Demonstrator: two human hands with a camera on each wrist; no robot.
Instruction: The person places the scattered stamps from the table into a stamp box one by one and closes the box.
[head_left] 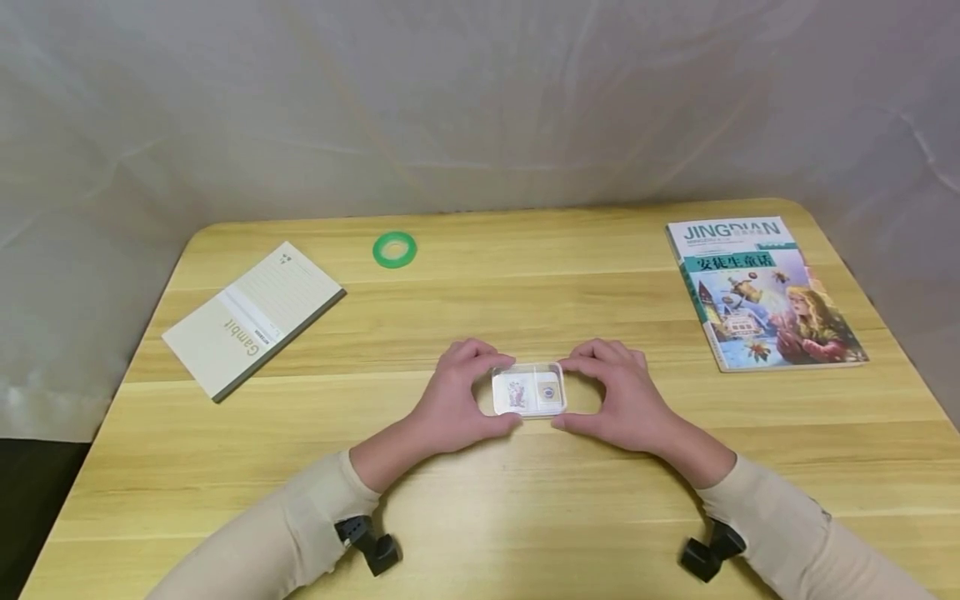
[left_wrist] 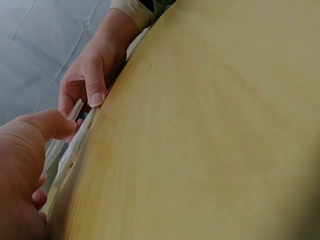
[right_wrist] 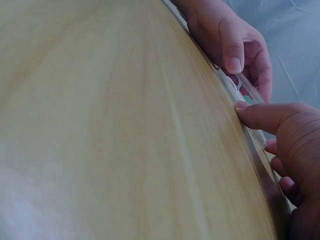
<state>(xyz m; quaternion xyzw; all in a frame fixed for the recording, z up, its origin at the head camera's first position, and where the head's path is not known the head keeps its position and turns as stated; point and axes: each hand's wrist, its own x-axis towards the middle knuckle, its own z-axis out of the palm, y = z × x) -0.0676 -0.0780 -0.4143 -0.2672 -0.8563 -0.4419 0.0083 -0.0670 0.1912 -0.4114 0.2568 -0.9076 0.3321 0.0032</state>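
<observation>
A small clear plastic box (head_left: 531, 408) lies between my two hands near the middle of the table. Printed patches show through its top, one at the left and a smaller yellowish one with a blue mark at the right. My left hand (head_left: 452, 406) grips the left end between thumb and fingers, and my right hand (head_left: 632, 404) grips the right end the same way. From the side, in the left wrist view, a clear lid (left_wrist: 76, 109) stands tilted above the lower part, with my left thumb beside it. My right thumb (right_wrist: 245, 106) touches the lower part. Some fingertips are hidden.
On the wooden table (head_left: 480, 500), a beige notebook (head_left: 262, 292) lies angled at the left. A green tape roll (head_left: 394, 250) lies flat at the back. To the right is a picture-covered book (head_left: 765, 292). A pale cloth (head_left: 480, 108) hangs behind the table.
</observation>
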